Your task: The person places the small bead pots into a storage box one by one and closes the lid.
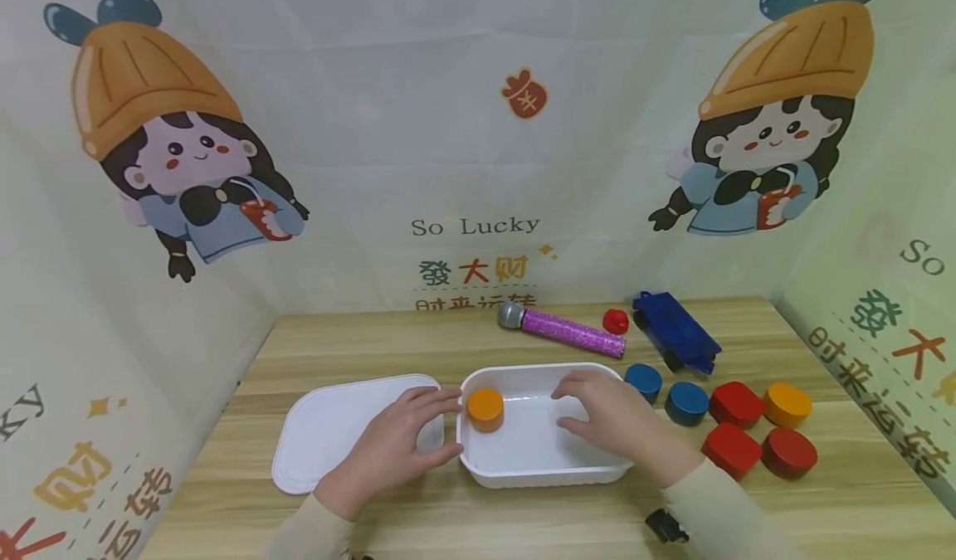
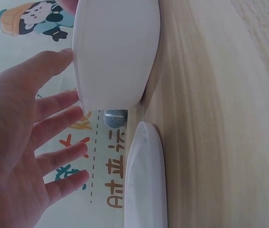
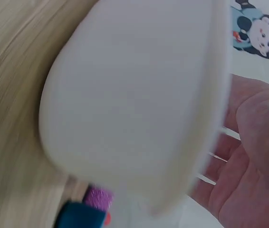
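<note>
A white plastic box [image 1: 553, 480] stands on the table with one orange round block [image 1: 486, 409] inside at its left end. My left hand [image 1: 407, 435] is at the left side of the box, fingers spread and fingertips right at the rim; the left wrist view shows this hand [image 2: 25, 128] holding nothing. Over the box's right wall reaches my right hand [image 1: 608, 411], its fingers above the inside and apart from the orange block. Its fingers [image 3: 225, 147] are partly hidden behind the box wall in the right wrist view. A white lid [image 1: 336, 427] lies left of the box, partly under my left hand.
Right of the box sit two blue blocks [image 1: 687, 403], several red blocks [image 1: 789, 452] and another orange block [image 1: 787, 405]. Behind lie a purple glitter microphone [image 1: 571, 333], a small red object [image 1: 616, 321] and a blue toy cart [image 1: 675, 330]. Printed cloth [image 1: 358, 145] walls the table's back and sides.
</note>
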Demonstrator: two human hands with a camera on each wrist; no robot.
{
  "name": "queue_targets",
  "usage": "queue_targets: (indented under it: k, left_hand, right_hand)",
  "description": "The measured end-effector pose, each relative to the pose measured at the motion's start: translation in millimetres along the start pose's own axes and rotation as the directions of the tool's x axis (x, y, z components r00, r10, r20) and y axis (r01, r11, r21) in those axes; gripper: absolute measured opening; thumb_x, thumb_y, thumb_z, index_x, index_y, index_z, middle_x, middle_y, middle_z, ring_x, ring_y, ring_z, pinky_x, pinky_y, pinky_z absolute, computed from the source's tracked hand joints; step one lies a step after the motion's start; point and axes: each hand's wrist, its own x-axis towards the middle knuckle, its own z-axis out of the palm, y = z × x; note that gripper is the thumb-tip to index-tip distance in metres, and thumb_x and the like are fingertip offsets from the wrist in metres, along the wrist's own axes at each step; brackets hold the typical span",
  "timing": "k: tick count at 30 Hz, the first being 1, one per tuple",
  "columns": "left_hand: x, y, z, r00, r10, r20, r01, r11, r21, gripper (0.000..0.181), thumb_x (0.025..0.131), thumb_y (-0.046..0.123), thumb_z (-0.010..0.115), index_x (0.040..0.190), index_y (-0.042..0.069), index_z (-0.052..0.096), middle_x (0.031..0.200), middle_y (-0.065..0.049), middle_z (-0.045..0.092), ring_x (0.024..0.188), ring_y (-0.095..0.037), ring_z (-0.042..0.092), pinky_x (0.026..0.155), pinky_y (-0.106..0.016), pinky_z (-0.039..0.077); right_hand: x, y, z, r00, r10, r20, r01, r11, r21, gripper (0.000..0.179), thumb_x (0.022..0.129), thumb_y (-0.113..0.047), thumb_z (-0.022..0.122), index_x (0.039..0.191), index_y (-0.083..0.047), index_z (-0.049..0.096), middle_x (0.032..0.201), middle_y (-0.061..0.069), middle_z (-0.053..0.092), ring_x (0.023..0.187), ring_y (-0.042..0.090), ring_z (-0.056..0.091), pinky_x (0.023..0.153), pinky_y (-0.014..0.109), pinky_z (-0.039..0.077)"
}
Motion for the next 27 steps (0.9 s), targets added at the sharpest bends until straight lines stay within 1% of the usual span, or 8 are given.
queue_targets:
  k: [4,11,15,17,22,25,27]
  left_hand:
    - [2.0,-0.3,0.5,1.000,0.005,0.002,-0.005,1.000,0.002,0.053,0.090,0.049,0.076,0.133,0.018,0.070,0.148,0.003,0.062,0.136,-0.028,0.055,0.110,-0.051,0.051]
    - [2.8,1.6,-1.6,1.000,-0.013,0.022,0.013,1.000,-0.005,0.053,0.090,0.047,0.077,0.133,0.018,0.069,0.148,0.003,0.061,0.137,-0.028,0.055,0.110,-0.051,0.051]
    - [3.7,3.0,-3.0,0.999,-0.023,0.031,0.023,1.000,-0.008,0.052,0.090,0.047,0.077,0.133,0.018,0.070,0.148,0.003,0.061,0.137,-0.028,0.054,0.110,-0.052,0.050]
    - [4.1,3.9,-3.1,0.999,-0.028,0.034,0.029,1.000,-0.011,0.052,0.090,0.046,0.078,0.133,0.018,0.070,0.148,0.003,0.061,0.137,-0.028,0.054,0.110,-0.052,0.050]
    - [4.2,4.4,-2.8,0.999,-0.037,0.034,0.038,0.999,-0.013,0.051,0.089,0.043,0.078,0.133,0.017,0.070,0.148,0.003,0.061,0.137,-0.029,0.054,0.110,-0.052,0.050]
    - [3.8,3.9,-1.7,0.999,-0.037,0.032,0.037,0.999,-0.011,0.051,0.089,0.044,0.078,0.132,0.018,0.070,0.148,0.002,0.061,0.137,-0.029,0.054,0.110,-0.052,0.050]
    - [3.5,4.2,-0.8,0.999,-0.032,0.029,0.033,0.999,-0.013,0.052,0.089,0.044,0.078,0.132,0.017,0.070,0.148,0.002,0.061,0.137,-0.029,0.054,0.110,-0.052,0.050]
  right_hand:
    - [-17.0,10,-14,0.999,0.029,-0.014,-0.029,1.000,-0.004,0.031,0.089,-0.028,0.082,0.116,-0.015,0.076,0.123,0.005,0.074,0.115,0.028,0.069,0.098,0.050,0.059]
    - [-44.9,32,-31,0.998,0.023,-0.050,-0.024,1.000,-0.017,0.030,0.090,-0.028,0.081,0.114,-0.013,0.077,0.123,0.010,0.073,0.114,0.032,0.069,0.091,0.049,0.062]
    - [-59.2,49,-42,0.995,0.050,-0.081,-0.050,0.999,0.000,0.031,0.091,-0.030,0.080,0.116,-0.012,0.077,0.124,0.010,0.074,0.114,0.033,0.069,0.093,0.053,0.060]
    - [-65.5,57,-46,0.994,0.052,-0.098,-0.053,0.999,-0.011,0.032,0.091,-0.031,0.079,0.117,-0.012,0.076,0.123,0.010,0.074,0.115,0.035,0.069,0.093,0.055,0.060]
    - [-76.8,78,-51,0.991,0.038,-0.130,-0.045,0.998,-0.053,0.029,0.090,-0.030,0.081,0.112,-0.012,0.077,0.119,0.011,0.075,0.113,0.036,0.070,0.092,0.055,0.060]
    - [-84.1,89,-52,0.991,0.043,-0.130,-0.052,0.997,-0.065,0.029,0.088,-0.028,0.083,0.111,-0.011,0.078,0.118,0.011,0.075,0.107,0.034,0.071,0.089,0.053,0.061]
    - [-90.2,97,-51,0.991,0.048,-0.127,-0.058,0.995,-0.080,0.030,0.086,-0.027,0.085,0.110,-0.010,0.078,0.117,0.013,0.075,0.107,0.036,0.071,0.089,0.055,0.061]
